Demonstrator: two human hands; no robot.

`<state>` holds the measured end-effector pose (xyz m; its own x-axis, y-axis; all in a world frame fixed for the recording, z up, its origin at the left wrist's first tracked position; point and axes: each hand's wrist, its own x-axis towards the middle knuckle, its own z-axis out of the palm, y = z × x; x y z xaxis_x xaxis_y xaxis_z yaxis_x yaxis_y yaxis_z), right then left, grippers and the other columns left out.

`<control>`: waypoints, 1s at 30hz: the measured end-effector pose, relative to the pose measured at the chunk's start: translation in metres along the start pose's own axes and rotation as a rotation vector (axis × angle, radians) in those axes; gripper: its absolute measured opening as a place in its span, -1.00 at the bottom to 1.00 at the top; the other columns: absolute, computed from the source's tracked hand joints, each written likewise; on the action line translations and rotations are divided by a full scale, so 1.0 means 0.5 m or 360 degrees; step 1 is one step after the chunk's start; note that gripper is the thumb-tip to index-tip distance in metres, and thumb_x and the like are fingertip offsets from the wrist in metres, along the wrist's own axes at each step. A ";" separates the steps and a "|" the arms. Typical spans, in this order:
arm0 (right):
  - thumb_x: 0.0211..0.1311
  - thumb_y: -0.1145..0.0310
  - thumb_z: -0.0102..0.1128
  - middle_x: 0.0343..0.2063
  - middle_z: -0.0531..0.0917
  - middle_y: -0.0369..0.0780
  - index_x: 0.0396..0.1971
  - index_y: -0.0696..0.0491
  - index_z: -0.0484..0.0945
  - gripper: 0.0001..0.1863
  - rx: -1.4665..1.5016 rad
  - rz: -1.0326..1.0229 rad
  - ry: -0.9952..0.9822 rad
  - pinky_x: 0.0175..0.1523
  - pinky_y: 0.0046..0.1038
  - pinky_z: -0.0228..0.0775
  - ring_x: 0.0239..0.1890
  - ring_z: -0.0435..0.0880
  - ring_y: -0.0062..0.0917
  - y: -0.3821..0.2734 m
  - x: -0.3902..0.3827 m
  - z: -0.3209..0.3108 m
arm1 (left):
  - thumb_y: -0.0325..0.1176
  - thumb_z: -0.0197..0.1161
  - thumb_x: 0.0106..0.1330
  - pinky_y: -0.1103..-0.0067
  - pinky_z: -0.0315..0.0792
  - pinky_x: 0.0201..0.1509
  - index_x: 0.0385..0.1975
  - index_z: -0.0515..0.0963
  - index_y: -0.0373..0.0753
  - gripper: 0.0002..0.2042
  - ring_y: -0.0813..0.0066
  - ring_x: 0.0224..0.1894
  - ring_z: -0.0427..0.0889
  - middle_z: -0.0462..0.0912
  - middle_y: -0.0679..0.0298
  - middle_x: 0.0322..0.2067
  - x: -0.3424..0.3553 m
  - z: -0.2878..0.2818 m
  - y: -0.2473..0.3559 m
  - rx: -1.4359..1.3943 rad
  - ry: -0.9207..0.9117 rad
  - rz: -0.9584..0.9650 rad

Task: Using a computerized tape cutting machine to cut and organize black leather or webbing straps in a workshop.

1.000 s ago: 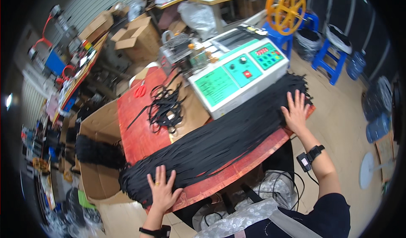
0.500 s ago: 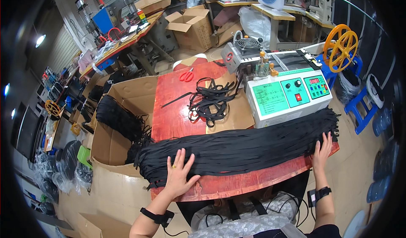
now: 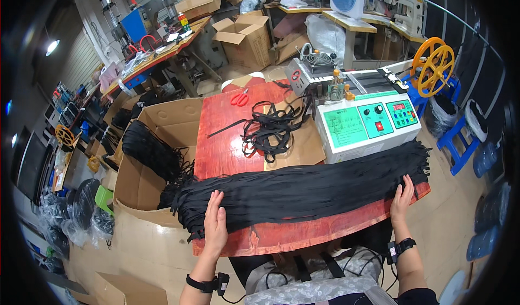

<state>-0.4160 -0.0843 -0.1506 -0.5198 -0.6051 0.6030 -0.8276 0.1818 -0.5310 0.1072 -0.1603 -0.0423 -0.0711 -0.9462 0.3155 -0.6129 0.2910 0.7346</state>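
A long thick bundle of black flat straps (image 3: 309, 192) lies along the near edge of the red tabletop (image 3: 222, 121), its frayed ends at both sides. At the bundle's left part, my left hand (image 3: 215, 224) rests upright on its edge, fingers stretched and together, thumb up. My right hand (image 3: 401, 198) touches the near side of the bundle toward its right end, fingers extended. Neither hand grips anything. Behind the bundle lie a loose tangle of black strap (image 3: 273, 134) on a cardboard piece and red-handled scissors (image 3: 239, 97).
A white strap-cutting machine (image 3: 368, 123) with green panels and an orange reel (image 3: 436, 69) stands at the back right. Left of the table, an open cardboard box (image 3: 142, 191) holds more black straps (image 3: 151, 150). A blue stool (image 3: 457, 145) is at the right.
My left hand has turned from lying flat, fingers spread, to standing on its edge with fingers together. My right hand has shifted slightly left and down along the bundle.
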 end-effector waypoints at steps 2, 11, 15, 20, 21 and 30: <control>0.32 0.36 -0.15 0.11 0.36 -0.07 0.04 0.19 0.34 -0.65 0.0011 -0.0022 0.0018 0.27 -0.28 0.00 0.19 0.26 -0.23 0.017 -0.002 0.006 | -0.27 -0.19 0.41 0.43 0.00 0.34 0.11 0.35 -0.30 -0.63 0.19 0.30 0.17 0.30 0.05 0.19 0.006 -0.001 -0.003 -0.0116 0.0050 -0.0001; 0.32 0.34 -0.15 0.07 0.40 -0.08 0.04 0.19 0.34 -0.64 0.0094 0.0003 0.0036 0.25 -0.30 0.04 0.15 0.30 -0.25 0.007 0.001 0.008 | -0.37 0.05 0.31 0.50 0.08 0.28 0.08 0.33 -0.35 -0.64 0.38 0.20 0.30 0.39 0.16 0.10 0.112 -0.053 0.058 -0.0611 0.0266 -0.0109; 0.33 0.32 -0.16 0.06 0.41 -0.09 0.04 0.18 0.35 -0.64 0.0089 0.0049 0.0028 0.25 -0.32 0.05 0.15 0.31 -0.26 0.016 0.000 0.005 | -0.39 0.18 0.22 0.48 0.04 0.32 0.18 0.23 -0.35 -0.48 0.35 0.25 0.23 0.27 0.08 0.18 0.235 -0.033 0.119 -0.0606 0.0119 -0.0070; 0.33 0.30 -0.15 0.05 0.41 -0.09 0.03 0.19 0.36 -0.63 0.0090 0.0060 0.0003 0.25 -0.32 0.05 0.14 0.31 -0.26 0.016 0.002 0.003 | -0.31 0.42 -0.01 0.46 -0.12 0.38 0.29 -0.09 -0.43 -0.06 0.26 0.38 -0.07 -0.04 -0.06 0.32 0.403 0.037 0.155 -0.0647 -0.0282 0.0009; 0.34 0.30 -0.16 0.05 0.41 -0.09 0.03 0.19 0.35 -0.63 0.0073 0.0080 -0.0001 0.25 -0.32 0.05 0.15 0.31 -0.26 0.018 0.000 0.001 | -0.31 0.42 -0.01 0.46 -0.12 0.38 0.29 -0.09 -0.43 -0.06 0.26 0.38 -0.07 -0.04 -0.06 0.32 0.433 0.069 0.159 -0.0650 -0.0294 0.0015; 0.32 0.33 -0.16 0.06 0.40 -0.08 0.04 0.20 0.34 -0.63 0.0075 0.0116 -0.0040 0.26 -0.32 0.03 0.16 0.30 -0.26 -0.003 0.003 0.006 | -0.09 0.54 -0.24 0.46 -0.21 0.41 0.28 -0.23 -0.50 0.21 0.21 0.41 -0.27 -0.28 -0.12 0.34 0.615 0.258 0.075 -0.0610 -0.0734 -0.0010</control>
<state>-0.4150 -0.0875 -0.1507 -0.5723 -0.6111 0.5468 -0.7765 0.1896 -0.6009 -0.0395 -0.4587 0.0048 -0.4555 -0.8866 0.0803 -0.2927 0.2343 0.9271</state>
